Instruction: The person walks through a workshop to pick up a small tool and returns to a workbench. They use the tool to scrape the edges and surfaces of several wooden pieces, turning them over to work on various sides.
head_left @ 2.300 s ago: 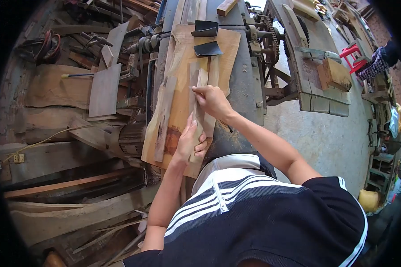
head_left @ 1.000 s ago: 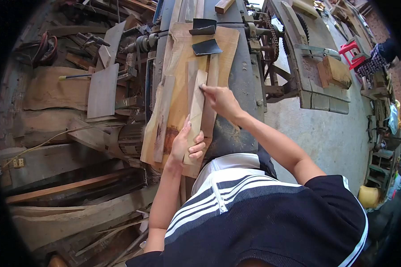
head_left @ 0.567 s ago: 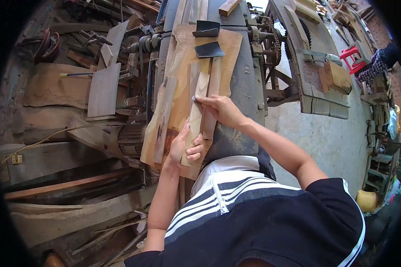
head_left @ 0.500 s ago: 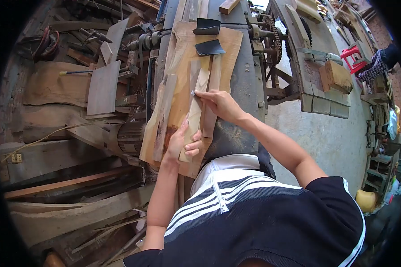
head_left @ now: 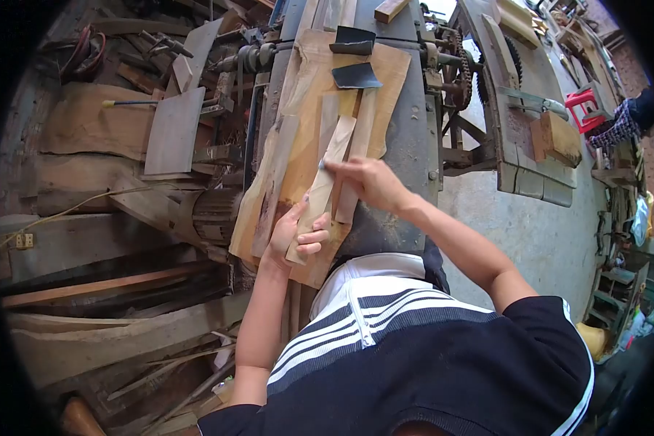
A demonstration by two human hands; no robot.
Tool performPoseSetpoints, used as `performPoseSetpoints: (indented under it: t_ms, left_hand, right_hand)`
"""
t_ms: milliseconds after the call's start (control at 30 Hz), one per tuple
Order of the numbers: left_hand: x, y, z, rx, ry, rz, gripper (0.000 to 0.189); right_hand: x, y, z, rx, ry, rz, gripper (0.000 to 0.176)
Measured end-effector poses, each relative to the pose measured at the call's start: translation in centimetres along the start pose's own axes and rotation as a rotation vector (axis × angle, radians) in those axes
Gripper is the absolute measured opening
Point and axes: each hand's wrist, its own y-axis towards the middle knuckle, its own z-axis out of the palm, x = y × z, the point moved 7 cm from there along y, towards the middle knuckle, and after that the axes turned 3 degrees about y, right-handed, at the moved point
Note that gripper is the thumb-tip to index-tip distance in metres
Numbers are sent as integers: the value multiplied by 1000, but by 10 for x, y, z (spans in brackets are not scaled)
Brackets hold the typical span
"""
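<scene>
My left hand (head_left: 294,236) wraps round the lower end of a pale wood strip (head_left: 327,178), fingers on its right side and thumb on its left. The strip slants up and away from me above a broad wooden board. My right hand (head_left: 370,182) is closed, its fingertips against the strip's middle; a small bluish-grey bit (head_left: 322,164) shows at them, too small to name. Beyond the strip, two curled dark sheets that look like sandpaper (head_left: 356,75) lie on the board (head_left: 391,69). Another narrow wood piece (head_left: 358,138) lies under my right hand.
A dark metal machine bed (head_left: 403,145) carries the board. To its right are a chain and gears (head_left: 461,80) and a bench with a wood block (head_left: 556,138). Stacked planks (head_left: 94,123) and a motor (head_left: 214,214) stand left. Another person's sleeve (head_left: 618,123) shows far right.
My right hand has slid a little way down the wood strip toward me. My left hand keeps its hold. The whole view has shifted slightly.
</scene>
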Motion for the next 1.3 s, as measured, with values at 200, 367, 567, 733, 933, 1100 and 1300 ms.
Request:
performPoseSetpoints:
  t_ms: [200, 367, 567, 733, 933, 1100, 1300]
  left_hand:
    - [-5, 1, -2, -42, 41, 1, 35]
    - [-3, -1, 0, -61, 97, 3, 36]
    - [2, -12, 13, -288, 521, 38, 49]
    - [8, -22, 29, -271, 662, 49, 51]
    - [15, -34, 32, -194, 522, 3, 50]
    - [27, -32, 39, -65, 287, -18, 47]
    - [22, -29, 44, -112, 268, 159, 46]
  right_hand:
    - [-4, 7, -7, -14, -120, 66, 42]
    - [-34, 12, -7, 2, -121, 75, 42]
    - [-39, 16, -26, -153, 173, 442, 26]
    - [-10, 28, -27, -138, 200, 125, 23]
    - [28, 34, -44, 24, 7, -199, 16]
    - [38, 26, -40, -11, -106, -175, 13]
    - [4, 12, -49, -269, 82, -42, 24]
